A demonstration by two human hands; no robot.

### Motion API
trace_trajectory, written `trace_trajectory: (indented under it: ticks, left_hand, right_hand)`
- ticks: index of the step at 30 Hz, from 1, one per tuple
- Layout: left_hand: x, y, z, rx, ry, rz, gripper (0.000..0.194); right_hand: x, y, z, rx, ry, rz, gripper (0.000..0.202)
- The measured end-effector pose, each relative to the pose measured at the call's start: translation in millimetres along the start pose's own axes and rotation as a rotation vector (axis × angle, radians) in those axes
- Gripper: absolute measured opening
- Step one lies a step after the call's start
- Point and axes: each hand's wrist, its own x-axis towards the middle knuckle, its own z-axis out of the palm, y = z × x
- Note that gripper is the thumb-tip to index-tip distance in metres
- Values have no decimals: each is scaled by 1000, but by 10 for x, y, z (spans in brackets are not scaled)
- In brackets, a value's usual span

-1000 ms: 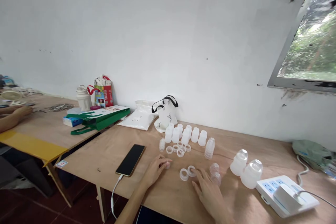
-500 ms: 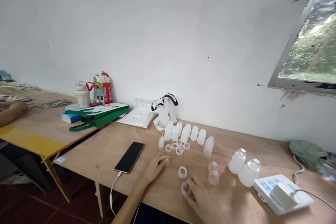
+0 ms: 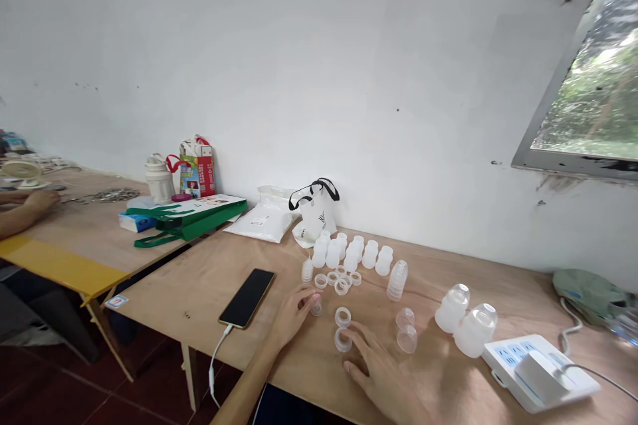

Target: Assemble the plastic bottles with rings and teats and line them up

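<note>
My left hand [image 3: 294, 314] rests on the wooden table, its fingers curled and closed on a small clear bottle nipple [image 3: 316, 309]. My right hand [image 3: 381, 372] has its fingers spread, with the fingertips at the edge of a white screw ring [image 3: 343, 348]. Another screw ring [image 3: 342, 317] lies just beyond that one, nearly touching it. Two clear dome caps [image 3: 407, 339] lie to the right of these rings. Farther back are several loose rings [image 3: 341, 287], a stack of nipples [image 3: 307, 271], a stack of clear caps [image 3: 397, 281] and rows of frosted bottle bodies [image 3: 351, 254].
A charging phone [image 3: 247, 299] lies left of my hands. Two capped bottles [image 3: 476, 330] stand at right beside a white box with a charger [image 3: 541, 372]. White bags [image 3: 262, 220] sit against the wall. A green bag [image 3: 192, 219] and another person's arm [image 3: 30, 209] are at left.
My right hand has pushed the nearer ring up and left, beside the other ring, and its fingers have spread off it. The left hand has stayed by the nipple.
</note>
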Motion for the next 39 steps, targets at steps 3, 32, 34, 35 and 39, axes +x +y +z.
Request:
trace_trajectory:
  ticks: [3,32,34,35,39]
  left_hand:
    - [-11,13,-17,26,29,67,46]
    - [-117,70,206,-4,-409,60,89]
    - [-113,67,223,12,-397,76,81]
    - [-113,63,229,16,-389,75,77]
    - [-122,54,246,66,-373,91,60]
  right_hand:
    - [19,-20,56,-81,47,73,50]
    - [154,-118,404,-143,79,-52,78]
    - [149,-119,396,-97,93,-32,81]
    - [147,-112,398,-67,106,-34,81]
    - [164,-52,367,102,240,-73,70]
